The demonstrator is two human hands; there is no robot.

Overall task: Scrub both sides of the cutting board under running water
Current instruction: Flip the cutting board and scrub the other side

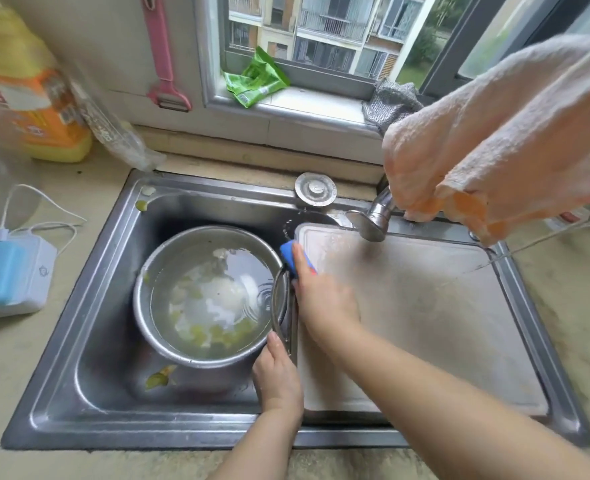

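Now the left hand [278, 375] grips the cutting board's [425, 306] left edge while the right hand [324, 299] presses a sponge [295, 258] on it.

Steel sink [89, 341] holding cutting board [425, 306], water-filled pot [155, 327]

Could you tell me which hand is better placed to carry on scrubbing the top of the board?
The right hand: it already presses the blue sponge on the board near the tap. The left hand grips the board's near-left edge, steadying it.
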